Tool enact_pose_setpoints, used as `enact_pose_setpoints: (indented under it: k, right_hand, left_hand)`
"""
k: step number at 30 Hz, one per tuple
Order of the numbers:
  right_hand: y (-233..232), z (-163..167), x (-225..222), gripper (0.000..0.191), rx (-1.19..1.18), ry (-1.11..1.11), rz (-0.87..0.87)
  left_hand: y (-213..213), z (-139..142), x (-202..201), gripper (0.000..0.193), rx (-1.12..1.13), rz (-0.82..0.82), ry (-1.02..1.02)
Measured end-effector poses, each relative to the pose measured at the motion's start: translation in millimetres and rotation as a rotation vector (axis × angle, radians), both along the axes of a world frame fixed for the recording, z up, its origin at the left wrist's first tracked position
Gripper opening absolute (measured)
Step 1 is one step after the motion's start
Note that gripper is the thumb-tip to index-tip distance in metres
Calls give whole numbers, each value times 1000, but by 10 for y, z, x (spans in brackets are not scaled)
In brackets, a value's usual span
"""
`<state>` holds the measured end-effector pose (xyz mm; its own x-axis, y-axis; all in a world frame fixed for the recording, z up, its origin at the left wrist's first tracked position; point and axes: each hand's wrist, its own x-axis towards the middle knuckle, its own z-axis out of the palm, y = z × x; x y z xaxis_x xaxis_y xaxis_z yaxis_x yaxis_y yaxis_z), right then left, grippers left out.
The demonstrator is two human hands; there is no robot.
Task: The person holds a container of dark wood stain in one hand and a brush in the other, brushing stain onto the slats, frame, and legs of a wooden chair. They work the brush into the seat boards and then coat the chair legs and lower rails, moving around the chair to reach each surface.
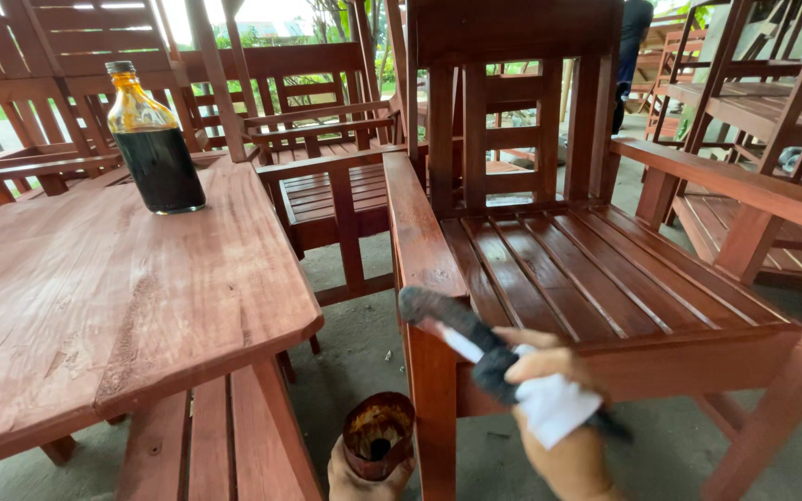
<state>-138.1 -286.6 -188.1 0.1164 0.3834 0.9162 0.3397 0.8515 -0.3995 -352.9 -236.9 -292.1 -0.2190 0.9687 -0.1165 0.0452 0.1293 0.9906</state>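
While right hand (563, 422) clenches brush (447, 320) against chair armrest (417, 232), left hand (364, 478) grasps stained cup (378, 434).

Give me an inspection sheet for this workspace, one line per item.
Surface: reddish wooden table, stained, grain showing.
Job's things: dark-tipped brush wrapped in white cloth, its tip at the front corner of the chair armrest; small stained cup.
Clutter: glass bottle of dark liquid upright on the table.
Hands: right hand in a closed grip on the brush; left hand holds the cup from below.
Cables: nothing seen.
Surroundings: more wooden chairs crowded around, concrete floor, greenery beyond.
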Motion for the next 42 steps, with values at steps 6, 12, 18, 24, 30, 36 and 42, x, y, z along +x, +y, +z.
enact_pose_setpoints:
  k: [6,12,18,24,30,36,42]
  right_hand:
    - [-10,70,422,32,-44,6,-86]
    - [-265,155,171,10,201,-343,-140]
    - [-187,268,45,16,268,-568,-81]
    - [-345,286,190,13,155,-488,-77]
    - [-454,738,233,5,-211,-404,207]
    - [-325,807,-69,11,-384,-673,372]
    - [-200,752,-473,6,-692,-869,233]
  left_hand:
    - [28,-31,-115,108,63,-29,-11]
    - [-2,-7,-102,96,180,13,-194]
    - [-70,191,-63,103,291,81,-113]
    - [-239,407,-22,99,362,83,-224]
    - [-413,430,27,110,462,52,104]
    - [-421,316,89,109,777,60,295]
    - [-530,439,212,96,734,53,256]
